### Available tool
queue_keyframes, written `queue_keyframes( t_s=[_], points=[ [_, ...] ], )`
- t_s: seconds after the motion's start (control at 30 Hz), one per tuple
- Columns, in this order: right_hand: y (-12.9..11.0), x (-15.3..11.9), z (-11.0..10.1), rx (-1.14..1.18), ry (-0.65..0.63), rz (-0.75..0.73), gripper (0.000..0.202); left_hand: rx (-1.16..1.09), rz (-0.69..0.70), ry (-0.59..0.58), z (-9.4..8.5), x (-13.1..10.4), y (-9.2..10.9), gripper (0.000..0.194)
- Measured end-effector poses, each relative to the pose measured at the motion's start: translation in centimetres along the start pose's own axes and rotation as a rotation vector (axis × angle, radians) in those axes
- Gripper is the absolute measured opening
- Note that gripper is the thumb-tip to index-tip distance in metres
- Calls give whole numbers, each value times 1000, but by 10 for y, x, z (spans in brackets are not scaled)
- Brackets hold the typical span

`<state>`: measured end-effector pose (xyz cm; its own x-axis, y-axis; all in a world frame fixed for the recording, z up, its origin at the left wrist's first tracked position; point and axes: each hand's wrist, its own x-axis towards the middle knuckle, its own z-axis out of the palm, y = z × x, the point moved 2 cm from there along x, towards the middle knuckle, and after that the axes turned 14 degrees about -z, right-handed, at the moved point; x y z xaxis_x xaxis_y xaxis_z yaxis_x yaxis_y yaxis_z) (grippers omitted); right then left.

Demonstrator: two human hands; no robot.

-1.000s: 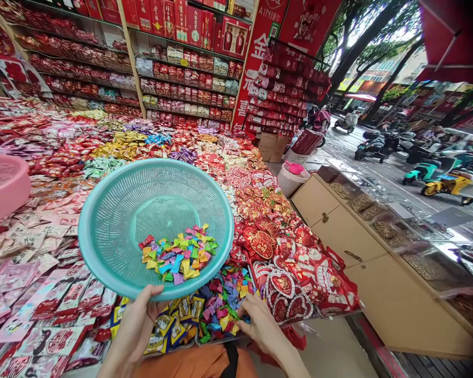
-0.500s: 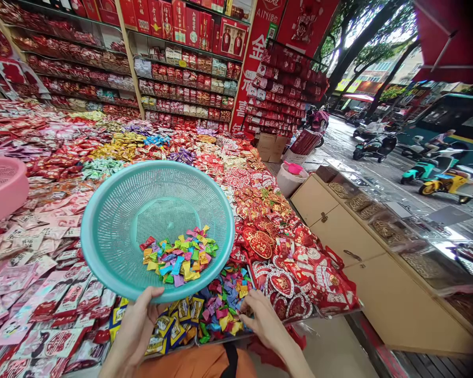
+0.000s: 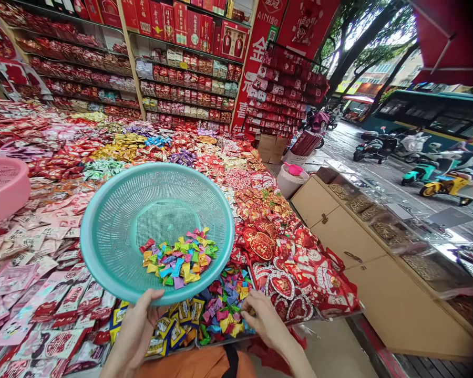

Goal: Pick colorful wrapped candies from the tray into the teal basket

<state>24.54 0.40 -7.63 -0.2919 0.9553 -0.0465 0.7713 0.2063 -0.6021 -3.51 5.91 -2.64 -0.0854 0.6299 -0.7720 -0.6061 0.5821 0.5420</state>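
My left hand (image 3: 144, 320) is closed on the near rim of a round turquoise plastic basket (image 3: 114, 184), thumb over the edge and fingers underneath. A heap of small candies (image 3: 181, 258) in bright wrappers lies in the near right of the basket. Close to the basket's right side, my right hand (image 3: 262, 315) hovers at a tray compartment of similar loose candies (image 3: 224, 307). Its fingers are bent with the thumb apart, and nothing shows between them. Yellow and blue packets (image 3: 177, 328) fill the compartment between my hands, partly under the basket.
A pink basket (image 3: 3, 184) stands at the far left. Red heart-shaped packets (image 3: 284, 286) lie right of my right hand. Shelves (image 3: 189, 79) of wrapped goods rise behind the display. A wooden cabinet (image 3: 362, 273) topped with nut bins stands at the right, beside a street with scooters.
My hands and the basket hold almost the same positions. On the street, the bus has shifted further left.
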Motion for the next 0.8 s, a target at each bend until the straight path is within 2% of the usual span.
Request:
queue_keyframes(
  t_s=[0.13,0.23,0.33,0.4,0.57,0.67,0.8],
  points=[
    [-13,11,-39,56,86,-87,9,1,-20,19,1,-2,-1,4],
    [-30,32,-70,56,182,-186,12,7,-27,14,2,-3,-2,3],
    [-44,60,-83,23,275,-256,13,10,-29,6,2,-3,-5,6],
    [-49,79,-80,-19,310,-282,11,12,-29,3,2,-5,-7,5],
    [-51,112,-53,-96,289,-309,9,15,-20,-13,4,-9,-12,7],
    [-52,118,-43,-99,272,-302,8,14,-20,-16,3,-9,-14,9],
    [-54,107,-48,-30,313,-302,7,24,-32,-18,0,-5,-16,5]
  ],
)
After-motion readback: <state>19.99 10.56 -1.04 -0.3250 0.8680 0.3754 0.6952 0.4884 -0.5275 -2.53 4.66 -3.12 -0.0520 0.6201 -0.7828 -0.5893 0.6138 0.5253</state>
